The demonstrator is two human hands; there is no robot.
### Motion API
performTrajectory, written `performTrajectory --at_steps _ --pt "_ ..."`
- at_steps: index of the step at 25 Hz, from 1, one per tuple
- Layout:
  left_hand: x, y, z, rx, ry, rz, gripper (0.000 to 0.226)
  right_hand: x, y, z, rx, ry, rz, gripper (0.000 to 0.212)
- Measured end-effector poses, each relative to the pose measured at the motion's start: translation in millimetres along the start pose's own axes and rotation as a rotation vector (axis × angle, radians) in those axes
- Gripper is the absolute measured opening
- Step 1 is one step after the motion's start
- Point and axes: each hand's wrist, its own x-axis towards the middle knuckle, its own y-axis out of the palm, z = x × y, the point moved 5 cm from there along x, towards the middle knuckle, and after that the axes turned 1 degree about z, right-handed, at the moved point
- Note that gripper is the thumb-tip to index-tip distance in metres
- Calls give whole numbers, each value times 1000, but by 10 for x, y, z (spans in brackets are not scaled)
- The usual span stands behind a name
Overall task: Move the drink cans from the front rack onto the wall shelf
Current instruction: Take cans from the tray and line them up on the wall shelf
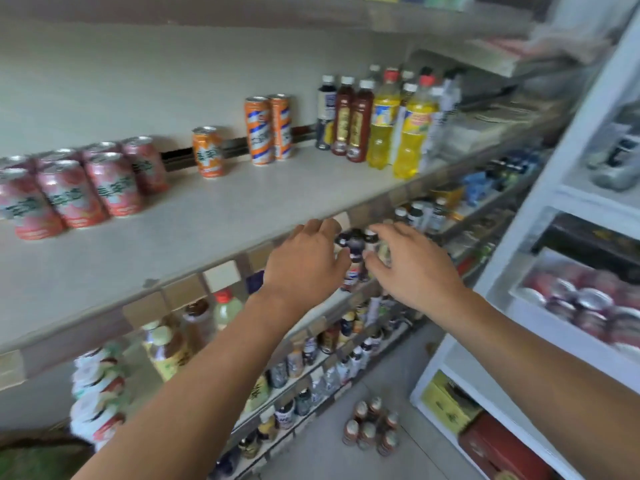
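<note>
- Hands came first: your left hand and right hand hung side by side in front of the wall shelf, below its front lip, fingers loosely spread and gripping nothing.
- Pink cans stood bunched at the shelf's left, labels outward, presumably to keep one flavour together.
- A short orange can and two tall orange cans sat further back, near the wall, leaving the front strip bare for more.
- More pink cans lay packed in the white front rack at your right, likely the next load.
- Bottles held the shelf's far end.
</note>
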Motion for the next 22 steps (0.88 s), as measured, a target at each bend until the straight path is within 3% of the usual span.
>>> performTrajectory --at_steps 10,16,22 --pt "852 1592 -2128 -116 379 220 37 -797 -170 -2607 -56 483 36 45" --pt "1173 2606 -3087 -112 466 383 36 -1381 80 -4180 11 784 77 30" --pt "1222 3299 -3656 -79 535 485 30 -1811 381 -5287 77 1060 93 58"
